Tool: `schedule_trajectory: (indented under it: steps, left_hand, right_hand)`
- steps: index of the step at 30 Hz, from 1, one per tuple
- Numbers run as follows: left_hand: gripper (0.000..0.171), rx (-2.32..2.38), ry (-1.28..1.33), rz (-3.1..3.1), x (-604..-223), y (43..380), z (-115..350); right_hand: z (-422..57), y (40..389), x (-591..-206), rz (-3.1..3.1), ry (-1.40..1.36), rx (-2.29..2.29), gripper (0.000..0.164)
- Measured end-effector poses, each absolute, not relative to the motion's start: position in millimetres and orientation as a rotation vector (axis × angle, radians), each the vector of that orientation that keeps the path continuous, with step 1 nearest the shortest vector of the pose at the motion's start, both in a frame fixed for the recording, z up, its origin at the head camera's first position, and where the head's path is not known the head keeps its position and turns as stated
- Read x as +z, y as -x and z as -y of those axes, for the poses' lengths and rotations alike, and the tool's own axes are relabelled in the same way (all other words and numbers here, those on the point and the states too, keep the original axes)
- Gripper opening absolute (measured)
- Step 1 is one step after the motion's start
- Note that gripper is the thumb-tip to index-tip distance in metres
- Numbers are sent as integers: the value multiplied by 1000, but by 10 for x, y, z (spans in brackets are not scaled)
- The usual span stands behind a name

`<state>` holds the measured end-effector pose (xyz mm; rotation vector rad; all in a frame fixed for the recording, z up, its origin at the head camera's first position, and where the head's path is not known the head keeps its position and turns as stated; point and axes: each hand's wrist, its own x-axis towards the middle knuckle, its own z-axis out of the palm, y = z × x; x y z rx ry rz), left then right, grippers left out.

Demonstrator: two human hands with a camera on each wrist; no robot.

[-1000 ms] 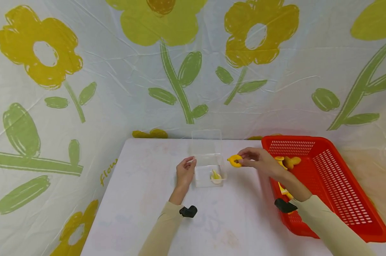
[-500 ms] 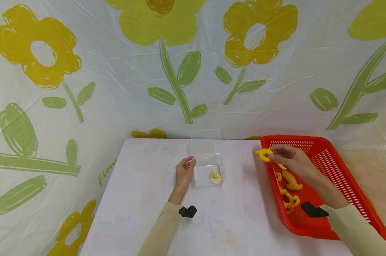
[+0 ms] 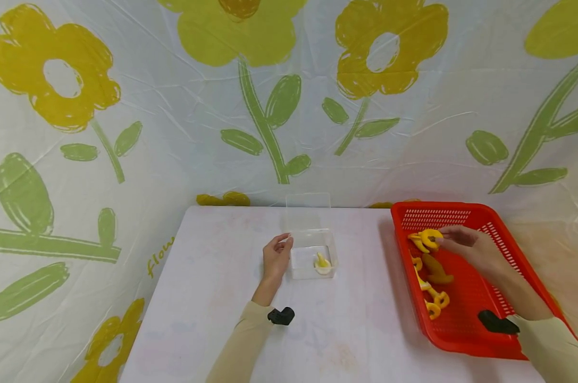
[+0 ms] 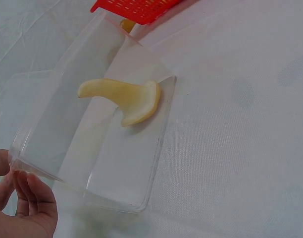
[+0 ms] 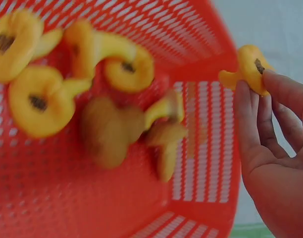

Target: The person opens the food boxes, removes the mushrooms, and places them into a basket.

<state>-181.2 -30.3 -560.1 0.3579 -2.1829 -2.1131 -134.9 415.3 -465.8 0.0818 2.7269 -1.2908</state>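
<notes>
My right hand (image 3: 475,252) pinches a yellow mushroom (image 5: 251,67) with a dark patch in its cap, between thumb and fingers. It is above the left side of the red basket (image 3: 470,290). In the right wrist view, several other yellow mushrooms (image 5: 41,101) and a brown mushroom (image 5: 104,131) lie in the basket. My left hand (image 3: 275,258) grips the left edge of a clear plastic box (image 4: 37,119), thumb and fingers at its rim. A pale yellow mushroom (image 4: 134,101) lies inside the box, near its right side.
The box's clear lid (image 3: 308,201) stands raised at the back of the white table (image 3: 212,298). A cloth printed with flowers (image 3: 174,106) hangs behind and to the left. The basket's tall rim borders the table's right side.
My right hand has moved right, carrying the yellow mushroom from beside the clear box to over the red basket. The left hand has stayed at the box.
</notes>
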Motion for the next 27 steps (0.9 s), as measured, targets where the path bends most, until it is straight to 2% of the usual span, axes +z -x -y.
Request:
schedule_trajectory:
  steps: [8, 14, 27]
  left_hand:
    - [27, -2125, -351, 2163, -5620, 1813, 308]
    - [27, -2134, -352, 2145, -5600, 1809, 299]
    - [27, -2122, -364, 2172, -5598, 1810, 311]
  right_hand:
    - [-4374, 1337, -4826, -2727, -152, -1127, 59]
    - [-4475, 1316, -4940, -2740, -193, -1097, 53]
    - [-4610, 1324, -5121, -2829, -60, -857, 18]
